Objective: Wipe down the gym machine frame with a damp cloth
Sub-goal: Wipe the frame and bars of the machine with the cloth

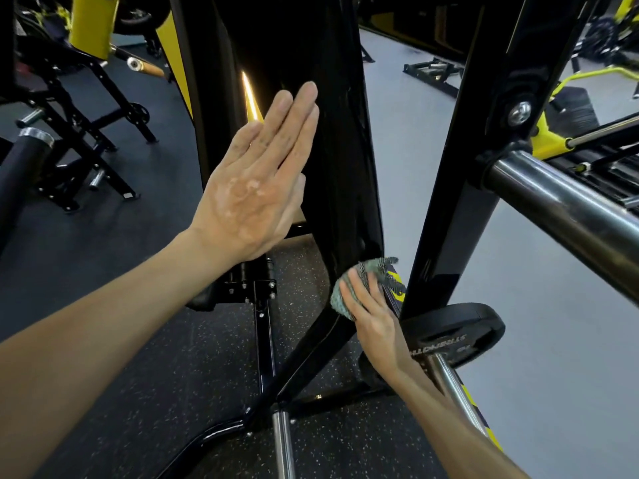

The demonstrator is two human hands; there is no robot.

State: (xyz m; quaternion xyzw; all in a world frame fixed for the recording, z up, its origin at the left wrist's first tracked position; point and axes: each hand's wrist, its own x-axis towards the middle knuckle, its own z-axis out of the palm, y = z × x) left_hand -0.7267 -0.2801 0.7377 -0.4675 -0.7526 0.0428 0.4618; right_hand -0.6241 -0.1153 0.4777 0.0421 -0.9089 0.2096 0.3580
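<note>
A glossy black gym machine frame (342, 160) rises through the middle of the head view as a wide upright panel. My left hand (256, 181) lies flat against its left face, fingers straight and together. Low on the frame, my right hand (371, 314) presses a grey-green cloth (359, 281) against the panel's lower right edge, where it meets a slanted black strut (311, 357). The fingers lie over the cloth and cover part of it.
A second black upright (460, 188) stands just right of the cloth, carrying a chrome bar (567, 209). A black weight plate (456, 331) sits on a chrome peg close to my right wrist. Other black and yellow machines (86, 108) stand at the left and far right.
</note>
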